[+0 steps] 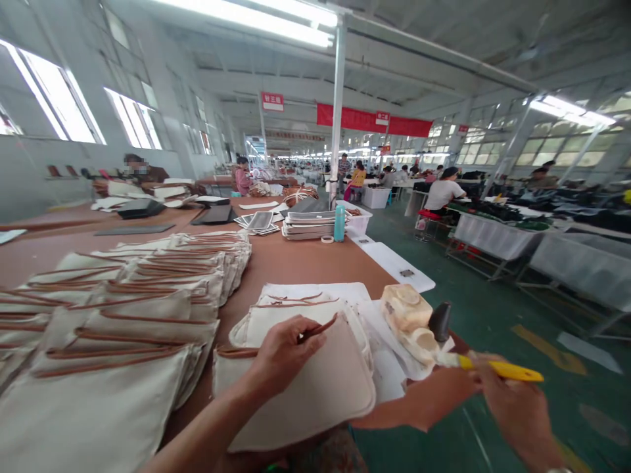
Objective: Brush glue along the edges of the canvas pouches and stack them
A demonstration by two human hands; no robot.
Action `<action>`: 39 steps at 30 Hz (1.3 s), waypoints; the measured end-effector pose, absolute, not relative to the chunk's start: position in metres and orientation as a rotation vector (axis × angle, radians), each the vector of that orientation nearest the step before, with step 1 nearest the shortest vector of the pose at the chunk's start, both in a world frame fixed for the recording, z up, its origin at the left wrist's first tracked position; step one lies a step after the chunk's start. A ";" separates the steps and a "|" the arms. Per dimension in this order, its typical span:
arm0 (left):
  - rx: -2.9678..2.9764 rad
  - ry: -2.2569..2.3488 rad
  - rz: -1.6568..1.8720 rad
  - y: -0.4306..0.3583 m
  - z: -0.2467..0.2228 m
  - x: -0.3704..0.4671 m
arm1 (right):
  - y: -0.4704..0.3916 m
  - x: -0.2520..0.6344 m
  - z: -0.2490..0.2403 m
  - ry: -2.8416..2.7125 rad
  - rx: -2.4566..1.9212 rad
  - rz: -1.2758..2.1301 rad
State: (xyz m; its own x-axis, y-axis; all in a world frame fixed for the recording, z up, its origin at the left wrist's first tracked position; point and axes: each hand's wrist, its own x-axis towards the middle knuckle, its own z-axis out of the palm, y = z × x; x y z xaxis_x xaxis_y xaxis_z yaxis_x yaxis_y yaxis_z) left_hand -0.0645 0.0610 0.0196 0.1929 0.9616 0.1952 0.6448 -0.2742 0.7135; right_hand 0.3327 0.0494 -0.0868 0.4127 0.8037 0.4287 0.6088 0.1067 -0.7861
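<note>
My left hand (290,348) is closed on the brown-trimmed edge of a cream fabric panel (325,387), pinching the trim between thumb and fingers. This panel lies on a small pile of like pieces at the front of the table. In my right hand (513,394) is a brush with a yellow handle (522,372). The brush's bristle end points left, at the mouth of a stained cream plastic container (409,315) lying at the table's corner. Whether the bristles touch the container, I cannot tell. A dark cone-shaped piece (440,320) stands beside the container.
Overlapping rows of cream panels with brown trim (162,295) cover the left of the brown table (286,263). Behind are a stack of flat boards (308,225), a turquoise bottle (339,223) and a tape roll (327,240). Co-workers sit farther back; white bins (493,233) stand right.
</note>
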 end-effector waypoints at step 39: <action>3.231 0.989 0.933 -0.028 0.045 -0.051 | -0.004 0.214 0.048 -1.448 -0.875 1.025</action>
State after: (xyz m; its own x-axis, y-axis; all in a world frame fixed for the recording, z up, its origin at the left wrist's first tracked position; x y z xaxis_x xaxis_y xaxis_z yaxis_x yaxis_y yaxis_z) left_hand -0.0510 -0.0277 0.0451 0.7089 0.4082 0.5752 0.5980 -0.7803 -0.1832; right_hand 0.2138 -0.0040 0.0484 -0.1228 0.9280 0.3517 -0.0240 0.3515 -0.9359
